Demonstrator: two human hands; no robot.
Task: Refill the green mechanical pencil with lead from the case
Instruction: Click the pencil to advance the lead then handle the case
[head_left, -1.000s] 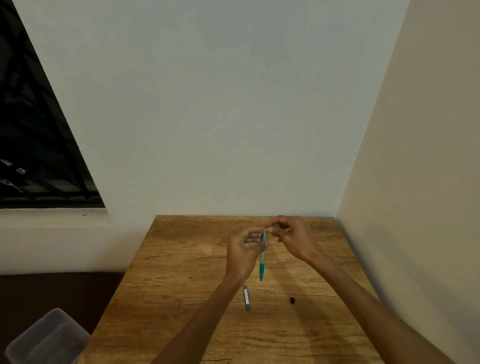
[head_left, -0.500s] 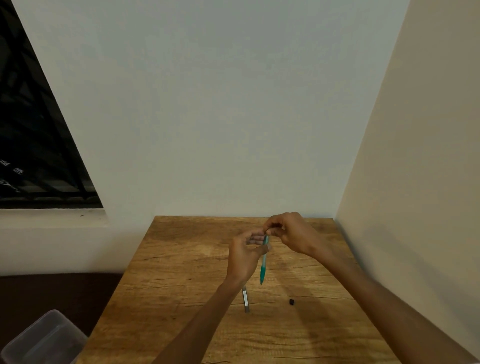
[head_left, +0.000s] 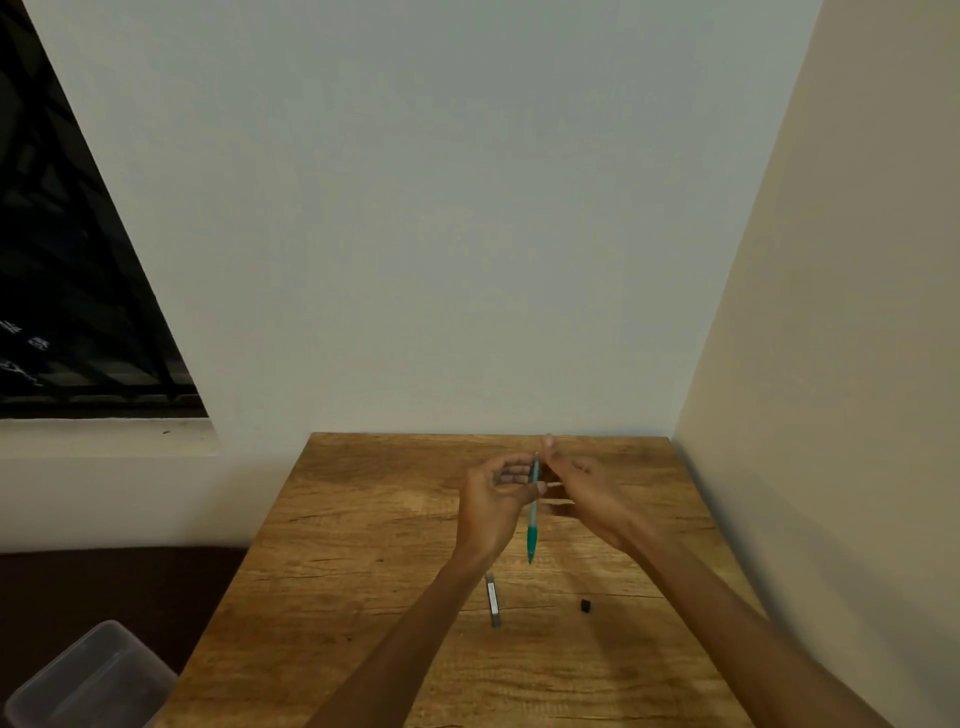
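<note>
My left hand (head_left: 493, 506) grips the green pencil (head_left: 532, 514) upright, my right hand (head_left: 587, 488) loose beside its top; next, I'd guess, recapping.

The right hand (head_left: 587, 488) has let go of the top of the pencil (head_left: 533, 512) and opened, fingers now spread just beside it, while the left hand (head_left: 496, 499) keeps pinching the pencil upright.

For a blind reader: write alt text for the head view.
A left hand holds a green mechanical pencil upright, tip down, over a wooden table; the right hand is at its top end. A lead case and small black cap lie nearer.
</note>
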